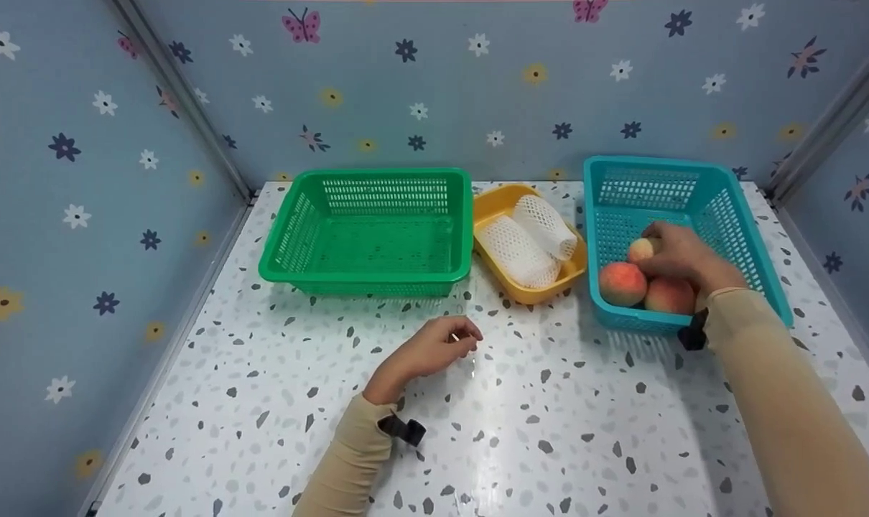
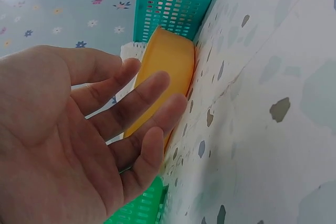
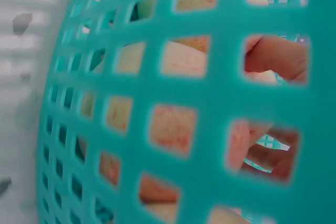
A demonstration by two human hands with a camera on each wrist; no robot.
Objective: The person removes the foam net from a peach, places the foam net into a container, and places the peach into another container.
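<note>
Inside the blue basket (image 1: 758, 251) at the right, my right hand (image 1: 679, 255) grips a pale yellow peach (image 1: 643, 249), fingers curled about it. Two redder peaches, a front-left peach (image 1: 623, 283) and a front-right peach (image 1: 670, 296), lie beneath and beside that hand. The right wrist view looks through the basket's lattice wall (image 3: 210, 93), which hides much of the fingers. Over the table, my left hand (image 1: 431, 348) holds nothing, its fingers loosely bent. In the left wrist view its palm (image 2: 63, 145) faces the camera.
A green basket (image 1: 363, 277) stands at the back left with nothing in it. Between the two baskets sits a small yellow tray (image 1: 524, 294) holding two white foam fruit nets (image 1: 521, 251). Flower-patterned walls (image 1: 434, 86) border the speckled table (image 1: 521, 431).
</note>
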